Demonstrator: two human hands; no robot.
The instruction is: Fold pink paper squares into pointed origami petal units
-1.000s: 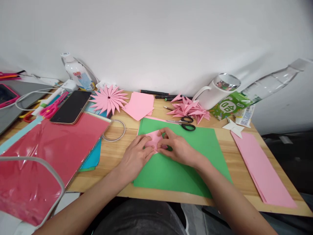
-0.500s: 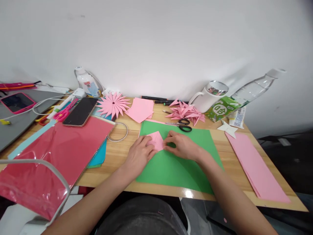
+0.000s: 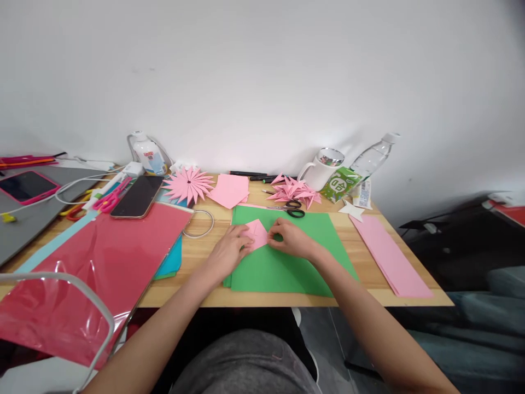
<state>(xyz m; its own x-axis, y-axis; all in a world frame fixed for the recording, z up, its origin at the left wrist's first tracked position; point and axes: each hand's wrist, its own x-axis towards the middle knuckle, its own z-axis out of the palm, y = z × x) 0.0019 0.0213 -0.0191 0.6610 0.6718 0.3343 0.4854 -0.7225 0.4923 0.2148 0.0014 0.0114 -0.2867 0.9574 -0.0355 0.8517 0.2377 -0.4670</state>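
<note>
A small folded pink paper lies on a green sheet in the middle of the wooden table. My left hand presses on the paper's left edge with curled fingers. My right hand pinches the paper's right side, fingers closed on it. Both hands rest on the green sheet.
Black scissors, folded pink pieces and a pink paper flower lie behind. A pink paper stack, white mug, green carton and bottle stand at the back. A red plastic bag and phone are left; pink strips right.
The camera has pulled back and tilted up, so the table looks smaller. My hands stay on the pink paper, the right hand shifting along its right side.
</note>
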